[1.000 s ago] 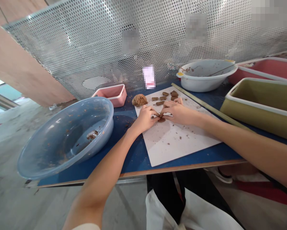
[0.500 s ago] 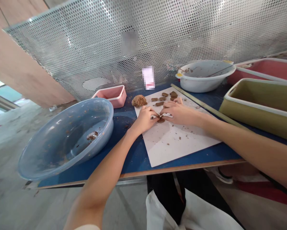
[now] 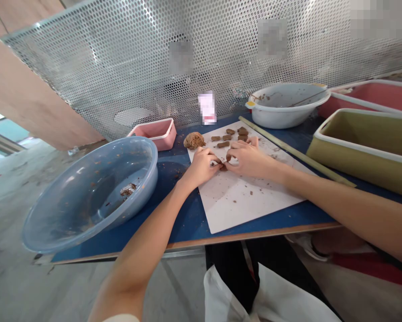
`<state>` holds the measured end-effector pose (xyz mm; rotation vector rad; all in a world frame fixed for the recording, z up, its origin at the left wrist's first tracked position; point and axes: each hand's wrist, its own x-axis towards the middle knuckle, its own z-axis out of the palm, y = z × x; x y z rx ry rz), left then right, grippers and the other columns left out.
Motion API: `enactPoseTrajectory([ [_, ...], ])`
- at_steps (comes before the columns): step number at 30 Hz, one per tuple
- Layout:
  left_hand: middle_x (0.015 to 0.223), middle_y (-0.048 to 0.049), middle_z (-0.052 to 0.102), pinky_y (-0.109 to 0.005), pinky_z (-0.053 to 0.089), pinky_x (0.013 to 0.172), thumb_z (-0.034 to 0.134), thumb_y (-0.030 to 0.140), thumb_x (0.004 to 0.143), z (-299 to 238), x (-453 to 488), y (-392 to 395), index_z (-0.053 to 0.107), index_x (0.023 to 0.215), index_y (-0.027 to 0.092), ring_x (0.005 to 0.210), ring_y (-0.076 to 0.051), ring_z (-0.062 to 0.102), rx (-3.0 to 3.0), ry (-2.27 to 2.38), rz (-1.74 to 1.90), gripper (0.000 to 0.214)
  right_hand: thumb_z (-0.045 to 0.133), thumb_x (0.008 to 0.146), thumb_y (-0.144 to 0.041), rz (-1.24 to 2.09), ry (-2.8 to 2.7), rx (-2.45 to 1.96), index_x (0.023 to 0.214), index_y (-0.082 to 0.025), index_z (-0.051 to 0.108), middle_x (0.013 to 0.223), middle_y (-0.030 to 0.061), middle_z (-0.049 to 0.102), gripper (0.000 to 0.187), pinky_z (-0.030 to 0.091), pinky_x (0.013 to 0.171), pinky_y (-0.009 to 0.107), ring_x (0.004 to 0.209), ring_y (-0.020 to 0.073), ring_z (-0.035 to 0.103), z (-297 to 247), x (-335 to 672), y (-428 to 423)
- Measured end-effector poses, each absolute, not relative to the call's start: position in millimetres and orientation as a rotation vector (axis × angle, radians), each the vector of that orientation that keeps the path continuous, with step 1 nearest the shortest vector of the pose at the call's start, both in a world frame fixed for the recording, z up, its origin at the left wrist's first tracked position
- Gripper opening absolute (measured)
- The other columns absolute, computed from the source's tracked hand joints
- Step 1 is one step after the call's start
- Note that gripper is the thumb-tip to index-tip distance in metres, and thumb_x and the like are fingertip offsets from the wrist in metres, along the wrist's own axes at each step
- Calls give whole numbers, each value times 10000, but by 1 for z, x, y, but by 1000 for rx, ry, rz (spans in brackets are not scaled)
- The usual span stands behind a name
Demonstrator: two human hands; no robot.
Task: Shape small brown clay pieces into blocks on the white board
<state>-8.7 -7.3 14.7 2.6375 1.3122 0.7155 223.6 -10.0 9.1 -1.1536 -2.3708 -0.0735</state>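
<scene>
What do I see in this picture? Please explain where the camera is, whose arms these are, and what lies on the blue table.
There is no machine: the camera sits on a person's head and looks down at their own bare arms. The left hand and right hand meet over a white board on the blue table, and together they pinch a small brown piece. Beyond the hands lie a row of similar pieces and a brown lump. To the left stand a large blue basin and a pink tray; to the right a white basin, a long stick and an olive tub.
</scene>
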Motion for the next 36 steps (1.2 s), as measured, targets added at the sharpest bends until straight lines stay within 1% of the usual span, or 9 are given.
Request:
enactPoseTrajectory([
  [8, 1062, -93, 751, -475, 546, 1059, 833, 241, 986, 14, -9, -7, 890, 982, 206, 1106, -296, 586, 2624, 1317, 698, 67, 641, 1016, -317, -130, -2348, -1279, 830, -182, 722, 971, 117, 738, 244, 286, 997, 501, 1008, 296, 634, 7, 213, -17],
  [13, 1075, -93, 750, -491, 548, 1077, 813, 264, 1003, 17, -11, -7, 899, 961, 228, 1119, -299, 585, 2617, 1296, 670, 101, 644, 1012, -280, -88, -2363, -1325, 850, -167, 739, 995, 128, 749, 219, 293, 994, 490, 1009, 288, 647, 11, 209, -21],
  [18, 1090, -94, 747, -512, 541, 1099, 790, 249, 1010, 19, -13, -7, 907, 976, 245, 1121, -301, 585, 2640, 1282, 643, 122, 635, 1004, -235, -42, -2365, -1369, 855, -161, 738, 1016, 128, 759, 196, 297, 991, 485, 990, 272, 654, 16, 207, -25],
  [24, 1084, -98, 748, -515, 548, 1081, 805, 259, 1001, 19, -13, -7, 909, 1003, 236, 1117, -303, 588, 2648, 1297, 657, 106, 628, 1035, -334, -107, -2351, -1391, 869, -158, 743, 1008, 141, 762, 267, 293, 1003, 494, 1010, 298, 648, 15, 208, -26],
  [30, 1090, -94, 751, -529, 550, 1090, 793, 281, 1011, 21, -14, -7, 902, 961, 247, 1114, -300, 590, 2641, 1287, 645, 125, 611, 1019, -266, -91, -2363, -1390, 882, -157, 751, 1031, 150, 766, 225, 293, 989, 491, 1025, 302, 640, 12, 207, -25],
  [36, 1087, -91, 751, -519, 555, 1089, 796, 248, 999, 19, -14, -7, 891, 936, 243, 1112, -298, 591, 2641, 1288, 653, 114, 611, 1015, -271, -96, -2353, -1346, 849, -174, 737, 1001, 158, 753, 231, 313, 950, 491, 1002, 310, 626, 11, 207, -24],
])
